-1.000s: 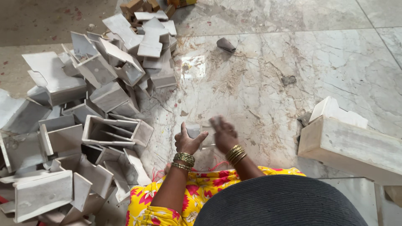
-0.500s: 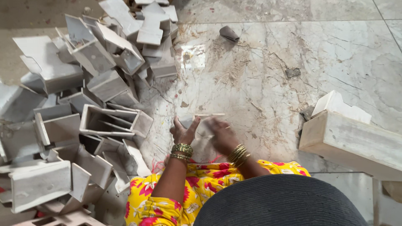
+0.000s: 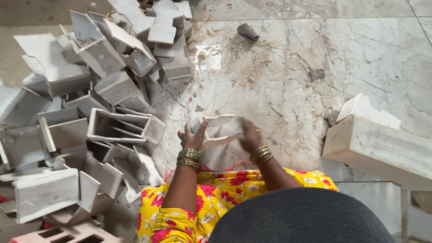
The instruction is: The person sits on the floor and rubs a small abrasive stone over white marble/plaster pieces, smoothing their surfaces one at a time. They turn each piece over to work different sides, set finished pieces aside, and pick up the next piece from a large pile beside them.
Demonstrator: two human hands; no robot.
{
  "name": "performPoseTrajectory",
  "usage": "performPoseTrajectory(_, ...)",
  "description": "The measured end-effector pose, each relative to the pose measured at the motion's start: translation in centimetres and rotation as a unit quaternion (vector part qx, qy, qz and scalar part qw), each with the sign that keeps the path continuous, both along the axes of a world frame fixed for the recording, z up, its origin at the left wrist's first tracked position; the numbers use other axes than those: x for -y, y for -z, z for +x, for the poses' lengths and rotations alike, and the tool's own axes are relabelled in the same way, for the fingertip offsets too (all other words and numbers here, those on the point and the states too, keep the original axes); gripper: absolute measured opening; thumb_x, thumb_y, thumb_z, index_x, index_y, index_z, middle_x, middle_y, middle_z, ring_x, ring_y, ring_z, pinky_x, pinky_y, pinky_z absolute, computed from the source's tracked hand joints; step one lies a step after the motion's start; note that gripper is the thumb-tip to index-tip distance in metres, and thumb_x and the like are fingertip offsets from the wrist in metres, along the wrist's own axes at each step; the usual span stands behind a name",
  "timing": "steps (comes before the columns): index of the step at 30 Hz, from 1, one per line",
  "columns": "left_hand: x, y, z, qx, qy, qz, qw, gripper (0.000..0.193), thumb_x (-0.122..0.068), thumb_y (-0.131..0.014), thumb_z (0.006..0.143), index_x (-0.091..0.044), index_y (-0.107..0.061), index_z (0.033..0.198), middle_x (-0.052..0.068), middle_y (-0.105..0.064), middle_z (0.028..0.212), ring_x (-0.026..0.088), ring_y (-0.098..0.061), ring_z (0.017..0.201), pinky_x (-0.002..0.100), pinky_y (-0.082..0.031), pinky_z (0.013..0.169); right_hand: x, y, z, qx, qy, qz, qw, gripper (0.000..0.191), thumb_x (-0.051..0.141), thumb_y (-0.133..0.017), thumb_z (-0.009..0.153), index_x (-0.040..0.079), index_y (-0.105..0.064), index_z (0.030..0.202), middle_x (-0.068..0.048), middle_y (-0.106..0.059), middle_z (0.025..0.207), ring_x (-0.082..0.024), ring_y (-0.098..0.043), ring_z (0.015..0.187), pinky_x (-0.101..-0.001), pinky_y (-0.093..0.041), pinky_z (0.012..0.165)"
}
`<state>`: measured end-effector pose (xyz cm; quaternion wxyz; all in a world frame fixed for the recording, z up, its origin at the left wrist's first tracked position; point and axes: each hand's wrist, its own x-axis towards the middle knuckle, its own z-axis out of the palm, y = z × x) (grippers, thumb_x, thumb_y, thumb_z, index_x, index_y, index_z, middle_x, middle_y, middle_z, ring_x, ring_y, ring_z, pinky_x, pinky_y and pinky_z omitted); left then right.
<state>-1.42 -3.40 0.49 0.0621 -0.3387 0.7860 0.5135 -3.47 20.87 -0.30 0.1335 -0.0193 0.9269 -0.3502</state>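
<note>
Both my hands hold one pale, flat carton piece a little above the marble floor, in front of my knees. My left hand grips its left end, thumb up. My right hand grips the right end and looks blurred. The carton piece is partly folded, with an upper flap and a lower flap. Gold bangles ring both wrists. My lap in yellow flowered cloth lies just below the hands.
A big heap of folded grey-white cartons covers the floor to my left and ahead. A long pale block lies at my right. A small dark cone-shaped piece and dusty grit sit on the marble farther out.
The carton piece has opened wider between my hands, and my hands have moved a little apart. The camera has tilted slightly downward and closer.
</note>
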Motion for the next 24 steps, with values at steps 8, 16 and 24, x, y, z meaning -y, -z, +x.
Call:
performPoseTrajectory(8,-3.7,-2.1,1.2,-0.058,0.166,-0.092,0.98,0.146,-0.065,-0.091,0.041,-0.008,-0.022,0.155,0.026,-0.031,0.146,0.043,-0.052,0.129,0.043,-0.05,0.106,2.0,-2.0,1.8,-0.082,-0.058,0.037,0.994,0.089,-0.003,-0.056,0.071,0.019,-0.037,0.155,-0.015,-0.04,0.154,-0.033,-0.032,0.146,-0.05,-0.024,0.119)
performPoseTrajectory(16,-4.2,-5.2,2.2,0.056,0.222,-0.205,0.952,0.139,-0.088,-0.074,0.054,-0.003,-0.028,0.153,0.025,-0.056,0.137,0.04,-0.059,0.129,0.045,-0.049,0.11,0.8,-0.4,-0.4,-0.213,-0.071,-0.084,0.971,0.09,0.004,-0.059,0.071,0.012,-0.033,0.157,-0.018,-0.045,0.146,-0.036,-0.038,0.141,-0.0514,-0.027,0.122)
performPoseTrajectory(24,-3.9,-5.1,3.0,-0.11,0.29,-0.198,0.93,0.142,-0.083,-0.071,0.06,-0.017,-0.004,0.166,0.032,-0.002,0.172,0.05,-0.049,0.134,0.048,-0.045,0.111,2.7,-1.3,1.7,-0.279,-0.16,-0.116,0.94,0.068,0.037,-0.05,0.099,0.012,-0.035,0.161,-0.02,-0.011,0.173,-0.038,0.002,0.159,-0.0535,-0.007,0.126)
